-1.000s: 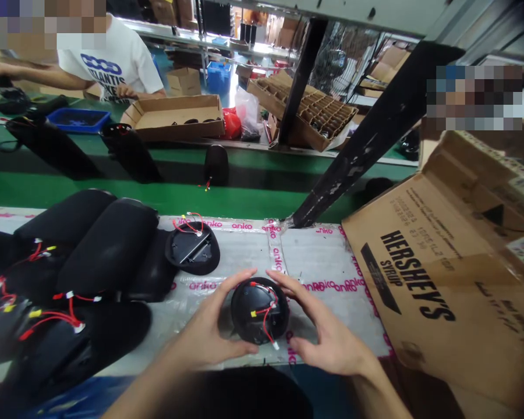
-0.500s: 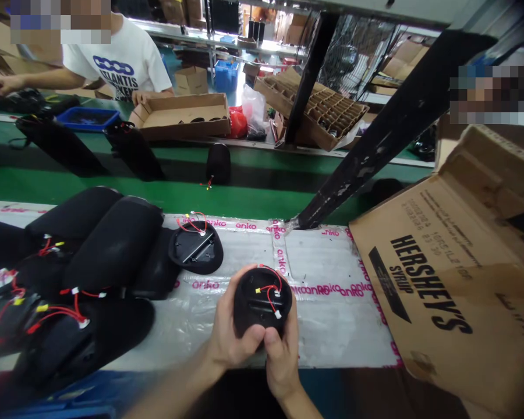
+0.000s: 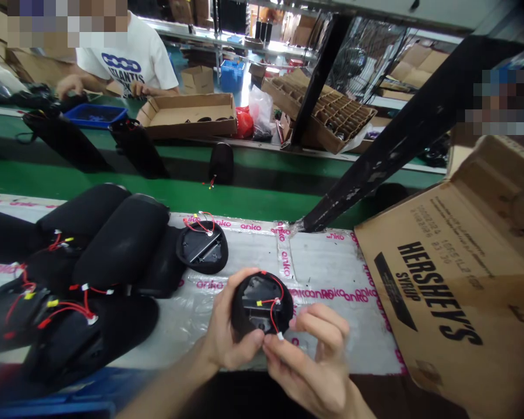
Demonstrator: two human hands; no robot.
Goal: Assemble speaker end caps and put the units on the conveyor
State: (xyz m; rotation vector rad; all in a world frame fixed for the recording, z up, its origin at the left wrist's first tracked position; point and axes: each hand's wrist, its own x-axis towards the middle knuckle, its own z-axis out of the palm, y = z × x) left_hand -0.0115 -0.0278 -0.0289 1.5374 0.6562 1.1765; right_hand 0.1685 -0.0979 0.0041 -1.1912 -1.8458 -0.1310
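My left hand [image 3: 227, 337] wraps round the left side of a black fabric-covered housing [image 3: 248, 308], with its open end facing up. Red wires [image 3: 273, 302] with small yellow and white connectors come out of it; the white connector [image 3: 280, 336] hangs at the lower rim. At that lower right rim is my right hand [image 3: 312, 355], its fingers apart and partly bent, the fingertips close to the white connector. Beyond my hands lies another black housing [image 3: 201, 253] with its wires showing. To the left, several long black housings [image 3: 122, 238] are piled, some with red wires.
A cardboard box [image 3: 441, 302] stands at the right. A slanted black post [image 3: 375, 151] rises behind the foil-covered table [image 3: 327, 262]. Across the green conveyor belt [image 3: 253, 198], which carries several black housings, a person in a white T-shirt [image 3: 144, 58] works beside a blue tray [image 3: 96, 116].
My right hand has left the housing's right side and moved to its lower right rim with fingers spreading. My left hand keeps its hold. The view has shifted slightly.
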